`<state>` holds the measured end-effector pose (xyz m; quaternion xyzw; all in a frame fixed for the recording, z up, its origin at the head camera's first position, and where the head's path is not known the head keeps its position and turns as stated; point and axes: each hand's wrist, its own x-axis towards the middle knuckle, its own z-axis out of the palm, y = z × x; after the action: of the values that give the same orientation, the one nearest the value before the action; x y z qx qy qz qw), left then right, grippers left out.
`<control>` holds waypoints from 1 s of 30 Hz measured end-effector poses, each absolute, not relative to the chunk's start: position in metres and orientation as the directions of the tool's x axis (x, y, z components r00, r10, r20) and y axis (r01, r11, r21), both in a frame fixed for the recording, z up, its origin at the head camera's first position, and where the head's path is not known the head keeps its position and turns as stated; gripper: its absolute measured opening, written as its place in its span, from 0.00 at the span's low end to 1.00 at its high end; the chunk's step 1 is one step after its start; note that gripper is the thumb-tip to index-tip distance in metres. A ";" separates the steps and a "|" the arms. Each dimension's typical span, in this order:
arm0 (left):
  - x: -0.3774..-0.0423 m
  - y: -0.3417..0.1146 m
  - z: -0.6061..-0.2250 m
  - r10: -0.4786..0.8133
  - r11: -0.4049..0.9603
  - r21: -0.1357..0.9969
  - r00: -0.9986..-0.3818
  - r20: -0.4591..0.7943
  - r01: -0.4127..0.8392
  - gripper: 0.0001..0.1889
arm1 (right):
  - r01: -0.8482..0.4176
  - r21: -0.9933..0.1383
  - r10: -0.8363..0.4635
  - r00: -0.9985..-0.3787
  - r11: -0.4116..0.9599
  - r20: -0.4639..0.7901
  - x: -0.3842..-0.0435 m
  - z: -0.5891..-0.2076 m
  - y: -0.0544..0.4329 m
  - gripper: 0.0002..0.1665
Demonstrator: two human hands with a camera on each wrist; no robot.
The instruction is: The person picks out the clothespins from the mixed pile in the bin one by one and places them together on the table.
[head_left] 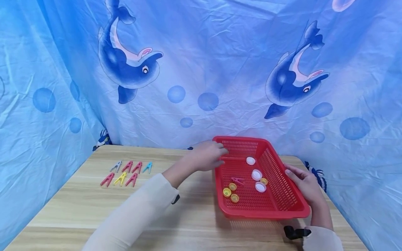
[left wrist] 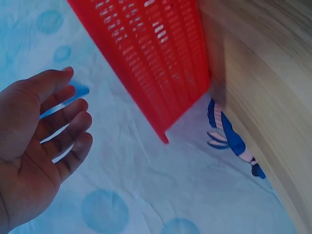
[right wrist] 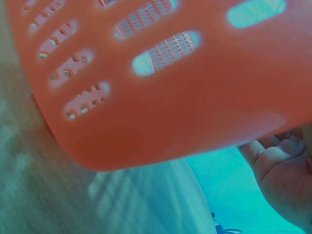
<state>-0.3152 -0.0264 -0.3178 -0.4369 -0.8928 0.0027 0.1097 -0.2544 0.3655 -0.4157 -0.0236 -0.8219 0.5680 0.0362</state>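
Observation:
In the head view a red plastic basket [head_left: 276,213] stands at the right of the table, its shadow showing under the front edge. Inside lie one pink clothespin [head_left: 237,180], white round caps [head_left: 256,175] and several yellow round pieces [head_left: 227,192]. My right hand [head_left: 306,184] grips the basket's right rim, thumb over the top and fingers outside, partly hidden by the wall. At the left rim is my left hand [head_left: 207,156], fingers loosely bent; the left wrist view shows this hand [left wrist: 46,131] holding nothing, apart from the basket [left wrist: 156,63].
Several clothespins lie in two rows on the wooden table's [head_left: 69,209] left side, among them a yellow clothespin [head_left: 120,179] and a blue clothespin [head_left: 147,167]. A blue cloth [head_left: 213,69] printed with dolphins hangs behind the table and along both sides.

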 end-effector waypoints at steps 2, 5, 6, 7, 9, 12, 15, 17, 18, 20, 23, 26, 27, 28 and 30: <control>-0.315 -0.017 -0.319 0.786 0.615 -0.106 -0.596 0.165 0.781 0.19 | -0.002 -0.935 0.079 -0.996 0.354 0.032 -0.254 -0.415 0.365 0.44; -0.316 -0.003 -0.323 0.791 0.611 -0.077 -0.602 0.109 0.788 0.23 | 0.003 -0.933 0.079 -0.996 0.359 0.027 -0.254 -0.415 0.365 0.45; -0.317 0.001 -0.325 0.794 0.607 -0.071 -0.600 0.091 0.792 0.23 | 0.005 -0.934 0.080 -0.996 0.358 0.025 -0.254 -0.415 0.365 0.45; -0.317 0.005 -0.326 0.798 0.603 -0.063 -0.598 0.075 0.796 0.24 | 0.009 -0.934 0.081 -0.997 0.357 0.021 -0.254 -0.415 0.364 0.45; -0.318 0.012 -0.330 0.802 0.597 -0.045 -0.595 0.052 0.801 0.26 | 0.013 -0.935 0.082 -0.996 0.356 0.017 -0.254 -0.415 0.364 0.45; -0.321 0.021 -0.334 0.812 0.583 0.014 -0.583 0.033 0.812 0.27 | 0.016 -0.935 0.082 -0.997 0.355 0.014 -0.254 -0.415 0.364 0.45; -0.326 0.029 -0.339 0.821 0.567 0.109 -0.571 0.009 0.817 0.25 | 0.016 -0.934 0.080 -0.997 0.356 0.014 -0.255 -0.415 0.364 0.45; -0.330 0.033 -0.343 0.822 0.563 0.178 -0.569 -0.022 0.807 0.24 | 0.016 -0.934 0.078 -0.997 0.357 0.012 -0.255 -0.415 0.365 0.45; -0.332 0.035 -0.345 0.820 0.566 0.206 -0.572 -0.035 0.798 0.23 | 0.017 -0.934 0.077 -0.997 0.358 0.011 -0.255 -0.415 0.365 0.45; -0.337 0.038 -0.349 0.807 0.582 0.258 -0.587 -0.065 0.771 0.22 | 0.016 -0.933 0.075 -0.997 0.359 0.012 -0.255 -0.416 0.366 0.45; -0.342 0.040 -0.353 0.785 0.610 0.297 -0.612 -0.099 0.734 0.22 | 0.012 -0.934 0.071 -0.997 0.358 0.014 -0.255 -0.416 0.366 0.45; -0.345 0.043 -0.355 0.764 0.634 0.316 -0.635 -0.117 0.705 0.22 | 0.006 -0.934 0.071 -0.997 0.357 0.021 -0.255 -0.416 0.366 0.45; -0.346 0.044 -0.356 0.759 0.639 0.322 -0.639 -0.121 0.698 0.23 | 0.004 -0.934 0.073 -0.997 0.358 0.024 -0.255 -0.416 0.366 0.44; -0.347 0.045 -0.357 0.752 0.647 0.328 -0.647 -0.126 0.688 0.23 | 0.002 -0.933 0.073 -0.997 0.360 0.026 -0.256 -0.416 0.366 0.44; -0.347 0.046 -0.359 0.735 0.665 0.341 -0.664 -0.139 0.665 0.24 | -0.001 -0.932 0.071 -0.997 0.362 0.028 -0.256 -0.416 0.367 0.44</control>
<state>-0.3475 0.0462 -0.3589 -0.3877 -0.9025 -0.1317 -0.1336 -0.2560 0.3666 -0.4155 -0.0215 -0.8246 0.5645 0.0319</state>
